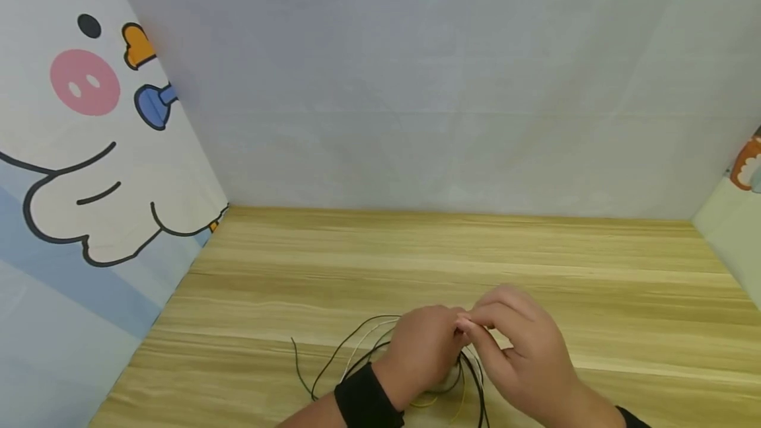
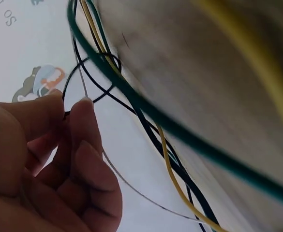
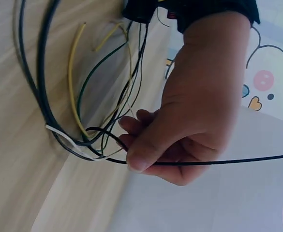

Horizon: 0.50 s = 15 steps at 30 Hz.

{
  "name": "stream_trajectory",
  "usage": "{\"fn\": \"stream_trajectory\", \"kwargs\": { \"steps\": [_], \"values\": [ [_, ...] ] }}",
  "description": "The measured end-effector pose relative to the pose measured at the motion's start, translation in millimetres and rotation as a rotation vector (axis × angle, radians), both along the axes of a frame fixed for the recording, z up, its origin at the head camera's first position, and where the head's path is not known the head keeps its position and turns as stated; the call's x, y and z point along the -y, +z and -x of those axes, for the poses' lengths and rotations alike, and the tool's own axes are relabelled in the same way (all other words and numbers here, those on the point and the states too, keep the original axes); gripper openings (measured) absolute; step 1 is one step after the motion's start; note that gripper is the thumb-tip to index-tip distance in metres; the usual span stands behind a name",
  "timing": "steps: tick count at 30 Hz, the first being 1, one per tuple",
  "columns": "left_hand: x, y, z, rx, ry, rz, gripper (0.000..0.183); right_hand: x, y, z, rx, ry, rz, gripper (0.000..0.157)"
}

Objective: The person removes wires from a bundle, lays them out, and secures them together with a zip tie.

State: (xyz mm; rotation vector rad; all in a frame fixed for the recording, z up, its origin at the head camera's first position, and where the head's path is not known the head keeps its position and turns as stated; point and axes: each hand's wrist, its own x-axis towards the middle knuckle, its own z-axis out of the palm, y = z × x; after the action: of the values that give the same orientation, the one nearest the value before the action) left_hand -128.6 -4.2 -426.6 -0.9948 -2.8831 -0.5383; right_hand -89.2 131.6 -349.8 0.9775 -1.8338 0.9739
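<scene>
My left hand (image 1: 422, 345) and right hand (image 1: 523, 349) meet at their fingertips low in the head view. Between thumb and fingers, the left hand pinches a thin black wire (image 3: 238, 160), which runs straight off to the right in the right wrist view. In the left wrist view, the right hand's fingertips pinch black wire where it bends into a small loop (image 2: 69, 82). Loose wires hang around and below the hands: a thick green one (image 2: 165, 121), a yellow one (image 3: 71, 72) and a white one (image 3: 68, 140). The hands cover part of this bundle in the head view.
The wires spread over a wood-grain table (image 1: 297, 249), one dark green end (image 1: 295, 352) curving out to the left. A plain pale wall (image 1: 446, 84) stands behind. Cartoon-printed panels (image 1: 89, 164) flank the table. A black wristband (image 1: 366, 396) circles the left wrist.
</scene>
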Motion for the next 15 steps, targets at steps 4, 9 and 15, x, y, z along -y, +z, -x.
{"fn": "stream_trajectory", "kwargs": {
  "steps": [4, 9, 15],
  "values": [
    [-0.9, 0.0, 1.6, -0.008, 0.014, 0.058, 0.031, -1.9, -5.1, 1.9, 0.025, 0.002, -0.018, 0.024],
    [-0.9, -0.1, 2.3, -0.006, 0.029, 0.063, 0.031, -9.3, -17.8, -1.0, 0.201, -0.046, -0.104, 0.016],
    [-1.1, 0.3, 3.8, -0.016, 0.058, 0.039, 0.024, -17.5, -30.5, -2.4, 0.558, -0.198, -0.3, 0.03]
  ]
}}
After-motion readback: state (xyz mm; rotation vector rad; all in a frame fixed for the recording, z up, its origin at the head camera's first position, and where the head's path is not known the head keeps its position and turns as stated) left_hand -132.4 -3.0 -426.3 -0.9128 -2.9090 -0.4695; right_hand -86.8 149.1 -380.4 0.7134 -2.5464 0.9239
